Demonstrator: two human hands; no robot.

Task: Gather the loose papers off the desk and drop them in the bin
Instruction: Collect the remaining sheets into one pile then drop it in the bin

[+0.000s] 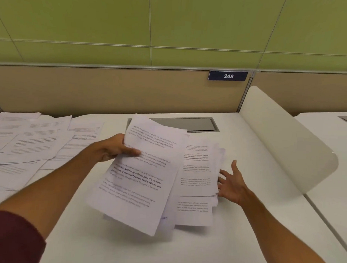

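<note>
My left hand (115,149) grips a sheaf of printed white sheets (139,175) by its left edge, thumb on top, and holds it tilted above the white desk (113,247). Under and right of it lies an untidy stack of papers (198,171) on the desk. With its fingers spread and straight, my right hand (230,184) touches that stack's right edge. More loose papers (30,142) are spread over the desk at the far left. No bin is in view.
A curved white divider (282,147) rises at the desk's right side, with another desk (337,156) beyond it. A grey cable hatch (198,124) sits at the back of the desk. A beige partition carries a plate reading 248 (228,76).
</note>
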